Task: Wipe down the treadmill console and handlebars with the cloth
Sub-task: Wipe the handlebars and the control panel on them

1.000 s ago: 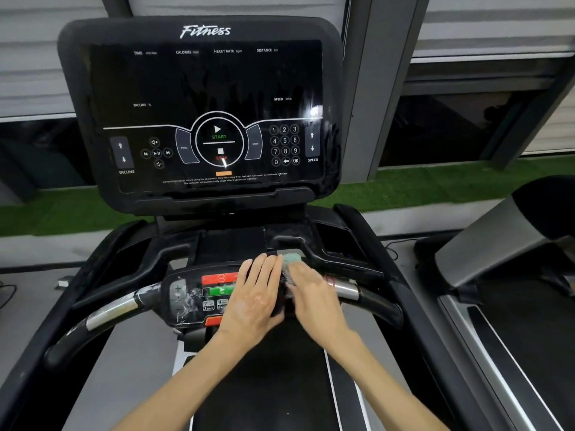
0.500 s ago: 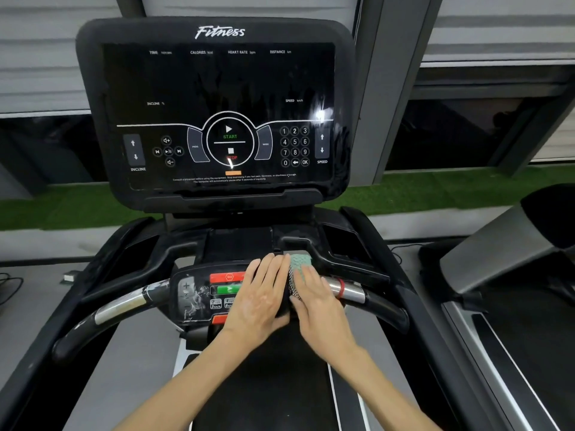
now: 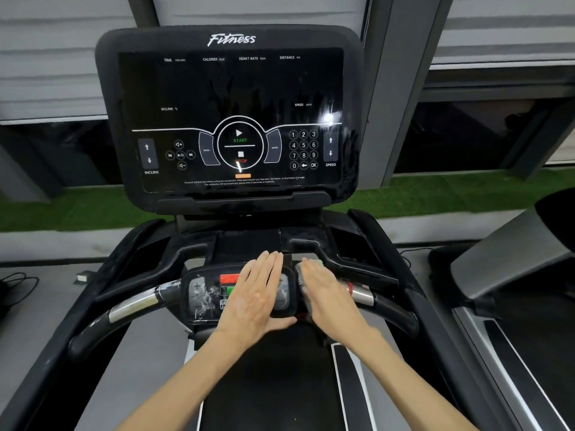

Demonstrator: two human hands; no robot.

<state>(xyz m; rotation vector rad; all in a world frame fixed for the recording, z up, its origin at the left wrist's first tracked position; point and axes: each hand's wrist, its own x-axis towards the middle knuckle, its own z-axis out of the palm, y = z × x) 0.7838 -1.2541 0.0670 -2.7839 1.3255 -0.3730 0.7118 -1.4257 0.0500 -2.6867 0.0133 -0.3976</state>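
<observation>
Nearest, the belt [image 3: 264,384] runs below the button panel [image 3: 199,293]. The left hand [image 3: 258,297] lies flat on the button panel, fingers straight and together. Just right of the panel, the right hand [image 3: 326,293], also flat with straight fingers, presses the cloth [image 3: 299,273] onto the handlebar [image 3: 133,306]. The cloth's grey edge shows beside the fingers. Beyond the panel stands the dark console [image 3: 230,113].

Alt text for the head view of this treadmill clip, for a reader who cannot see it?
Two hands lie flat on a treadmill's lower control panel: the left hand over its buttons, the right hand pressing a cloth beside the handlebar. The dark console screen, marked Fitness, stands above.
</observation>
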